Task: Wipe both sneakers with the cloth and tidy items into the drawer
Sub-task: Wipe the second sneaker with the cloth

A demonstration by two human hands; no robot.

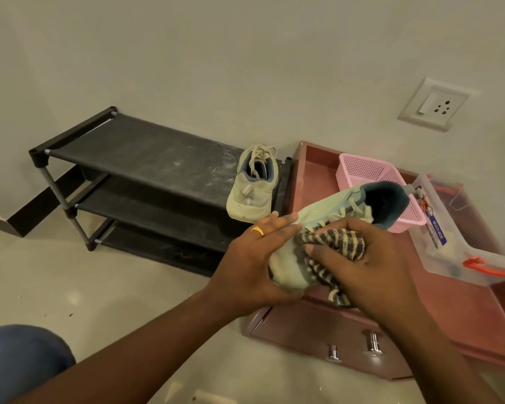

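One sneaker: left hand grips toe, right hand fingers pinch cloth; sole hidden.

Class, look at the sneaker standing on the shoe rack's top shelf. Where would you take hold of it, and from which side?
Grip the heel collar of the sneaker on the shoe rack, coming from the front and above: it stands upright with its heel toward the camera and its opening facing up.
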